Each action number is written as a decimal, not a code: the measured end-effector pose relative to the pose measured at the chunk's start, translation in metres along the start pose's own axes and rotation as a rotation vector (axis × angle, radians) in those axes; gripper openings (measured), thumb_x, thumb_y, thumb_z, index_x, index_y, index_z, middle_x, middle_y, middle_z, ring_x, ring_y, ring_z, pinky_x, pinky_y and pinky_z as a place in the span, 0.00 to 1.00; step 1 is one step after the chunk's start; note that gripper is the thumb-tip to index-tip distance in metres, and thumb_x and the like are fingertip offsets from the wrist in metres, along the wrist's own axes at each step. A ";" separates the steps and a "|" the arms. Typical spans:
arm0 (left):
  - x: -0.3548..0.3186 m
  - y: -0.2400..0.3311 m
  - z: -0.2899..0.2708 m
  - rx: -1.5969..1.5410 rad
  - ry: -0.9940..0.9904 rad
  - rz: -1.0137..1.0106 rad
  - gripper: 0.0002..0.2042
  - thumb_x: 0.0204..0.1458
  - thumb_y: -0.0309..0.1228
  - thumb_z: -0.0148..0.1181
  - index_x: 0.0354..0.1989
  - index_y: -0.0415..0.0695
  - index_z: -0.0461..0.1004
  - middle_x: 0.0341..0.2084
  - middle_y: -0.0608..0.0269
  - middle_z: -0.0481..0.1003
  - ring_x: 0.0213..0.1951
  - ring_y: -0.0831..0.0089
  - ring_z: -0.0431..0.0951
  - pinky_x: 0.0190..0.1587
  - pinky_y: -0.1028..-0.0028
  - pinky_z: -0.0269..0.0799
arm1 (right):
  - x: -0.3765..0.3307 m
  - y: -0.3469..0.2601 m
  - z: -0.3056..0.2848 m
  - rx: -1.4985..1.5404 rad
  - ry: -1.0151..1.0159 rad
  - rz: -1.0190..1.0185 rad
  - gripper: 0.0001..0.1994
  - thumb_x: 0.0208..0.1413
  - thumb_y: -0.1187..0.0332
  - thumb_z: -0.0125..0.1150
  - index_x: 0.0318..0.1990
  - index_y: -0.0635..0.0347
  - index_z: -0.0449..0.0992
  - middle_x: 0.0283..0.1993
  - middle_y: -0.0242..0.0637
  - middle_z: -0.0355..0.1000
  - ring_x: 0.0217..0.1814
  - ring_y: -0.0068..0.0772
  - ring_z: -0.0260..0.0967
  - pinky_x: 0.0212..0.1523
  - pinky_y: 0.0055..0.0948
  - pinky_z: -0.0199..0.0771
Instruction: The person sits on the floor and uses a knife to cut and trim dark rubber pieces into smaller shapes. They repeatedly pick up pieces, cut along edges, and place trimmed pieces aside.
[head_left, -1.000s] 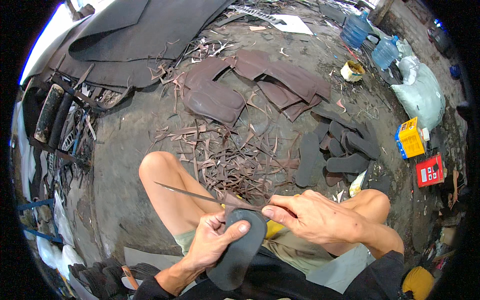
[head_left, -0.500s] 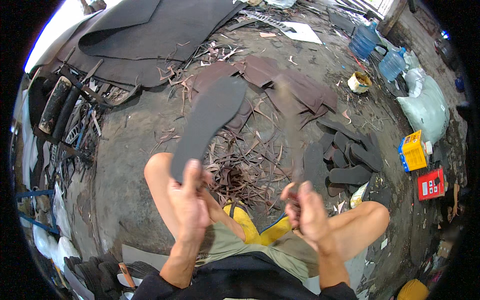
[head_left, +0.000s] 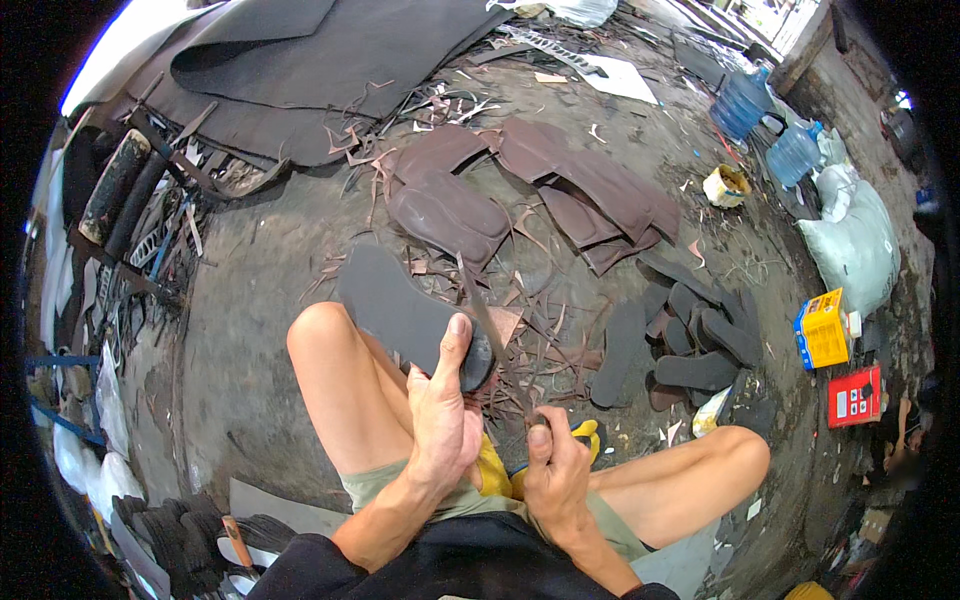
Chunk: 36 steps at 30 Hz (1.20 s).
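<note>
My left hand (head_left: 445, 430) is closed round the near end of a dark grey shoe sole (head_left: 385, 300), its thumb pressed on the top face. The sole lies tilted, its broad end toward the far left. A knife (head_left: 488, 328) with a long narrow blade is gripped by its handle in my right hand (head_left: 560, 465). Its blade slants up and leftward beside the sole's right end; whether they touch I cannot tell. Under both hands, thin brown offcuts (head_left: 545, 345) lie heaped between my bent legs. Several dark soles (head_left: 700, 335) are piled to the right.
Brown moulded sheets (head_left: 450, 210) lie ahead, with large dark sheets (head_left: 290, 60) at the far left. On the right are a yellow tub (head_left: 726, 186), blue water bottles (head_left: 740, 105), a pale sack (head_left: 855, 235), a yellow box (head_left: 825, 330) and a red box (head_left: 855, 397). More soles (head_left: 185, 535) stand near left.
The sole has swung down and its end turned toward the right. The knife has come down and left from upright to slanting beside it. Both hands are closer together.
</note>
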<state>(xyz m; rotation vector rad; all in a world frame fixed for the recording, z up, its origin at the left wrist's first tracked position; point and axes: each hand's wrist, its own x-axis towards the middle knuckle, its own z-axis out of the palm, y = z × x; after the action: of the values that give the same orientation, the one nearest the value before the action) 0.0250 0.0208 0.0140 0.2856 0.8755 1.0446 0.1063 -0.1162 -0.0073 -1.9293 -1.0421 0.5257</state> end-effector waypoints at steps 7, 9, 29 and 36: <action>-0.009 0.012 0.006 -0.055 0.047 -0.025 0.11 0.69 0.45 0.64 0.47 0.52 0.79 0.37 0.76 0.80 0.36 0.82 0.78 0.41 0.75 0.76 | -0.032 0.019 0.019 -0.052 0.012 -0.004 0.32 0.77 0.40 0.40 0.52 0.66 0.74 0.23 0.54 0.67 0.25 0.57 0.71 0.28 0.48 0.65; -0.013 0.013 0.005 -0.065 0.044 -0.026 0.12 0.69 0.45 0.64 0.48 0.50 0.78 0.37 0.75 0.80 0.36 0.81 0.78 0.42 0.75 0.77 | -0.030 0.021 0.018 -0.057 0.019 -0.014 0.32 0.77 0.40 0.41 0.51 0.66 0.74 0.25 0.54 0.68 0.26 0.58 0.71 0.28 0.48 0.66; -0.038 0.000 -0.097 0.227 -0.122 0.008 0.10 0.67 0.35 0.68 0.47 0.42 0.79 0.38 0.69 0.82 0.36 0.82 0.80 0.42 0.77 0.78 | 0.046 -0.016 0.022 0.053 -0.563 0.169 0.26 0.77 0.45 0.46 0.48 0.63 0.75 0.35 0.68 0.73 0.44 0.76 0.71 0.42 0.59 0.72; -0.016 -0.012 -0.093 0.815 -0.150 0.057 0.22 0.76 0.47 0.49 0.49 0.38 0.78 0.38 0.62 0.82 0.34 0.79 0.77 0.39 0.75 0.75 | 0.032 0.015 0.015 0.732 -0.390 0.427 0.22 0.64 0.56 0.74 0.57 0.62 0.78 0.34 0.24 0.73 0.28 0.15 0.68 0.28 0.23 0.69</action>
<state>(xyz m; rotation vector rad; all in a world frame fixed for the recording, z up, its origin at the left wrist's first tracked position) -0.0405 -0.0163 -0.0445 1.0618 1.1281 0.6600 0.1213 -0.0874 -0.0270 -1.3944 -0.5248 1.3557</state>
